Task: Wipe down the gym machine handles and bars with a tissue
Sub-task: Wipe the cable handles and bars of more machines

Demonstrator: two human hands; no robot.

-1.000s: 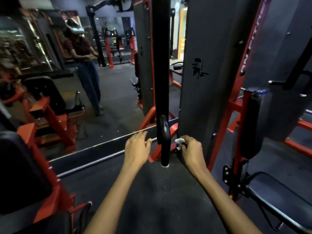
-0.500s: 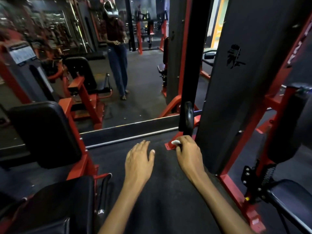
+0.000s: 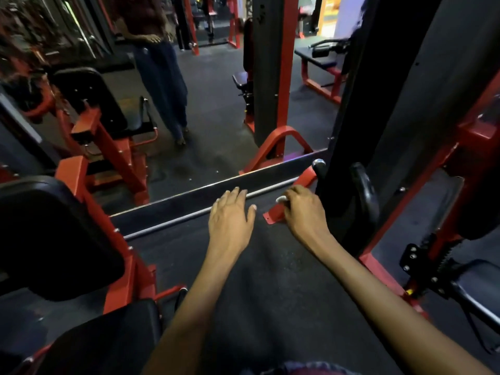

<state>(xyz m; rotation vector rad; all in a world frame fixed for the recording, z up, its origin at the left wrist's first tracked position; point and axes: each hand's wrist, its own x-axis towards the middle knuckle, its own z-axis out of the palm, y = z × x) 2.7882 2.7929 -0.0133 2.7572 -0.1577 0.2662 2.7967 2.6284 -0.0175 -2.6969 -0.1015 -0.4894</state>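
My right hand (image 3: 304, 212) grips a small white tissue (image 3: 280, 199), only a bit of which shows past the fingers, just above the red foot plate (image 3: 273, 213) of the machine. A black hanging handle (image 3: 364, 193) with a chrome-tipped bar (image 3: 319, 165) hangs to the right of that hand, beside the dark upright panel (image 3: 400, 109). My left hand (image 3: 230, 215) hovers flat with fingers straight over the dark floor, holding nothing.
A wall mirror (image 3: 211, 109) with a metal base strip (image 3: 205, 209) faces me and reflects a standing person and red machines. A black padded seat and backrest on a red frame (image 3: 54, 234) stand at the left. Another red-framed bench (image 3: 465, 282) is at the right.
The view has tilted down and left. The hanging handle now sits to the right of my right hand instead of between my hands. Both hands hold the same poses.
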